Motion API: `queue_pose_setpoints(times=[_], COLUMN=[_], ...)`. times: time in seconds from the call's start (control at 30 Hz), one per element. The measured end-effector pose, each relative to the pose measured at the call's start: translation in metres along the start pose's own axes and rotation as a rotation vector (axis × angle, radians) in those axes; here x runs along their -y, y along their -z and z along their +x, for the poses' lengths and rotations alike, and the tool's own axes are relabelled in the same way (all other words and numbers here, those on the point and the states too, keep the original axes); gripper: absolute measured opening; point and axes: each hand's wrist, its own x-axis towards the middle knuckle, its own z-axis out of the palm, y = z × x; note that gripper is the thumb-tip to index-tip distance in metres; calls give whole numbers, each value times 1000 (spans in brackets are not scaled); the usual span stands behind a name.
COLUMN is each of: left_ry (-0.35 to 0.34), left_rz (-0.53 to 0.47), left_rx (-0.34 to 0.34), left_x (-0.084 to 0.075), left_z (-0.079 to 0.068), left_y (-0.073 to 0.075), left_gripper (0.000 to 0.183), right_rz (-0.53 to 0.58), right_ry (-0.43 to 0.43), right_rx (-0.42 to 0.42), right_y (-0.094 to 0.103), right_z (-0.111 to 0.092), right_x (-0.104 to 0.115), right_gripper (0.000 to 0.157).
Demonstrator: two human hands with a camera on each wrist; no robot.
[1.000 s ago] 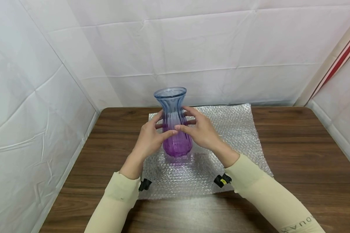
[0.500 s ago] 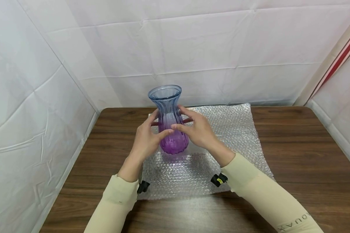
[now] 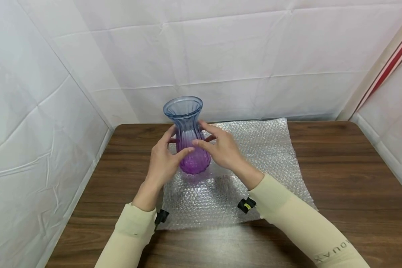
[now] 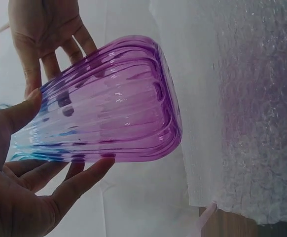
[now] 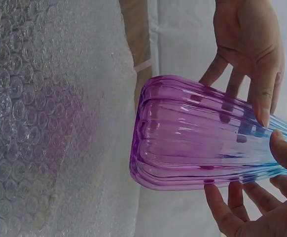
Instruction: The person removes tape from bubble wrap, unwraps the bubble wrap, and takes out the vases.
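Note:
A ribbed glass vase [image 3: 191,139], blue at its flared rim and purple toward the base, is held between both hands. It leans a little to the left in the head view. My left hand [image 3: 164,158] grips its left side, thumb across the front and fingers behind. On the other side my right hand [image 3: 222,147] grips it in the same way, the two thumbs close together. Both wrist views show a gap between the purple base [image 4: 170,106] and the bubble wrap [image 5: 45,118] below, so the vase is in the air. Fingers show through the glass.
The bubble wrap sheet lies flat on a dark wood table [image 3: 325,163], reaching nearly to its back edge. White cloth walls [image 3: 221,56] stand behind and at the sides. A small black camera [image 3: 246,204] sits at the right wrist.
Both hands have carried the vase to the left and slightly up in the head view. Its rim has tipped further left. The bubble wrap has stayed in place.

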Motion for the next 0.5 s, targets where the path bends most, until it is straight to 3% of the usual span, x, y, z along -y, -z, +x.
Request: queue_pose_setpoints(times=[0.5], left_ry=[-43], left_rz=[30], left_rx=[-79], left_x=[4], left_z=[1], left_y=[6], left_gripper=[85], right_rz=[27], right_ry=[51], right_rx=[-17], right_y=[-11], right_z=[9], right_x=[7], right_gripper=[72])
